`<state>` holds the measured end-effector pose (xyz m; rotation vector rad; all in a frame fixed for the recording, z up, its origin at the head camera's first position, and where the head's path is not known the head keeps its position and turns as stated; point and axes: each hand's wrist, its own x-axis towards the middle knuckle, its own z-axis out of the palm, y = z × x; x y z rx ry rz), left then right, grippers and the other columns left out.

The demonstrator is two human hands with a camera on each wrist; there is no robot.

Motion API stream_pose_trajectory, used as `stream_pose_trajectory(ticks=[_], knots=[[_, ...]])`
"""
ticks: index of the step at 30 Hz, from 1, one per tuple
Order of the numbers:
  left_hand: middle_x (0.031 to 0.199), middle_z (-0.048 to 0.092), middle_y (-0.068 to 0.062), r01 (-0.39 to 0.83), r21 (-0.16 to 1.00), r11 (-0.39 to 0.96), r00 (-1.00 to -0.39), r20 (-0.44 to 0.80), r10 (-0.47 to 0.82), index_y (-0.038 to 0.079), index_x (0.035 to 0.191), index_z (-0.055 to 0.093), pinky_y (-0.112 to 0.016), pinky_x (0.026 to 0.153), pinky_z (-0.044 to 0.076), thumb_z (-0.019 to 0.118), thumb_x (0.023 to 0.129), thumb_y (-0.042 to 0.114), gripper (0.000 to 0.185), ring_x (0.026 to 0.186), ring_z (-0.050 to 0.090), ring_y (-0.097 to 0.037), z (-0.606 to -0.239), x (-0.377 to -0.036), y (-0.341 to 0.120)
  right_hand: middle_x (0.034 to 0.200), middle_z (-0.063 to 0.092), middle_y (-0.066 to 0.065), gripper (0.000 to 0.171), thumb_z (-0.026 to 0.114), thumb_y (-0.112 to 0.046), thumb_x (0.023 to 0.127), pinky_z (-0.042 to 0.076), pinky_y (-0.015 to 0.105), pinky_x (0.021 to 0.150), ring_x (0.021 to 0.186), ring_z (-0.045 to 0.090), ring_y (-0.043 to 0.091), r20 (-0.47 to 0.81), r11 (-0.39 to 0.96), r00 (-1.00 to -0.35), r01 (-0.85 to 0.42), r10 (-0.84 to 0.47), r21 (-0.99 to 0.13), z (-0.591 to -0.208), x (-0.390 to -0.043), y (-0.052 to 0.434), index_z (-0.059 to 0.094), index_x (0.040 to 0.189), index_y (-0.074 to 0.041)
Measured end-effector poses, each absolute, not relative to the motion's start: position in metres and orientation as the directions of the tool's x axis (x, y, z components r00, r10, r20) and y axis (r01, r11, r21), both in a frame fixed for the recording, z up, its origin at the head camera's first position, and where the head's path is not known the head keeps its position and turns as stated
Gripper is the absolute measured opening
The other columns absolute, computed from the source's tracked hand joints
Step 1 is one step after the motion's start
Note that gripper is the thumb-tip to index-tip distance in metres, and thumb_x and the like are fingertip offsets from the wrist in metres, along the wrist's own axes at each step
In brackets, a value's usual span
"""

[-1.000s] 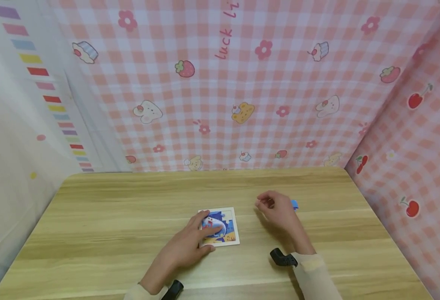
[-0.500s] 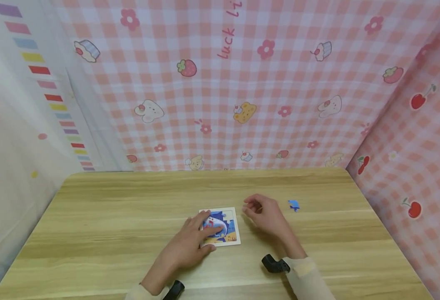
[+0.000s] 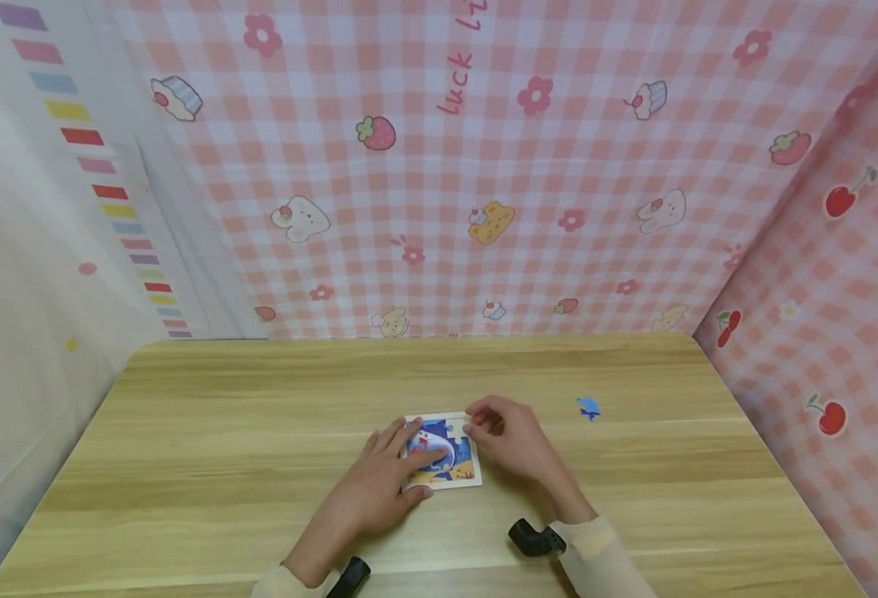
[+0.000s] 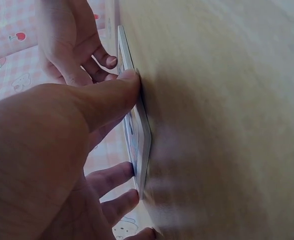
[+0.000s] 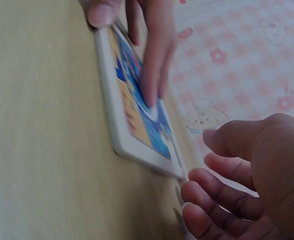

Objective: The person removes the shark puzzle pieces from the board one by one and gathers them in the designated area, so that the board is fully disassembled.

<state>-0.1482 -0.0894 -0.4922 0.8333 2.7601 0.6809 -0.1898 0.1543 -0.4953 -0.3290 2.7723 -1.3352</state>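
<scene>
Head view: the left hand (image 3: 379,480), grip spread, steadies the puzzle (image 3: 463,453) on the worktop (image 3: 282,399). Left wrist: firm pressure at its edge should prevent sliding. Right wrist: the right hand (image 5: 275,172), grip apart by a corner, should press gently.

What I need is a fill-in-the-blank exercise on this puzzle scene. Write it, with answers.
The puzzle is framed in ____.
The loose piece is mostly ____.
In the head view, the left hand rests on the puzzle's ____ side.
In that view, the right hand is at the puzzle's upper ____ corner.
Missing words: white; blue; left; right.
</scene>
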Motion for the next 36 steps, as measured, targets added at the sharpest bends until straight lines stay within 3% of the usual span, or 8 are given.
stream_pose_trajectory(ticks=[11,23,36], knots=[[0.169,0.027,-0.016,0.473,0.464,0.748,-0.831,-0.046,0.554,0.030,0.150,0.054,-0.068,0.125,0.020,0.063,0.101,0.035,0.050,0.158,0.019,-0.043,-0.491,-0.146,-0.089,0.097,0.068,-0.001,0.012,0.077,-0.013,0.091,0.051,0.020,0.073,0.083,0.058,0.010,0.056,0.627,-0.984,-0.153,-0.171,-0.764,-0.506,-0.185,0.137,0.075,0.103,-0.014],[0.169,0.027,-0.016,0.488,0.452,0.747,-0.830,-0.026,0.557,0.031,0.149,0.054,-0.067,0.126,0.020,0.064,0.101,0.036,0.050,0.157,0.019,-0.043,-0.493,-0.148,-0.088,0.084,0.059,-0.003,0.005,0.077,-0.020,0.091,0.044,0.023,0.065,0.073,0.051,0.011,0.030,0.704,-0.986,-0.138,-0.164,-0.697,-0.504,-0.196,0.131,0.076,0.095,-0.018],[0.168,0.029,-0.017,0.500,0.446,0.742,-0.824,-0.021,0.567,0.028,0.149,0.056,-0.068,0.125,0.021,0.063,0.101,0.036,0.049,0.157,0.021,-0.044,-0.493,-0.148,-0.089,0.082,0.055,-0.003,0.012,0.080,-0.030,0.089,0.037,0.023,0.061,0.070,0.047,0.011,0.061,0.763,-0.991,-0.134,-0.123,-0.632,-0.506,-0.193,0.125,0.075,0.092,-0.020]])
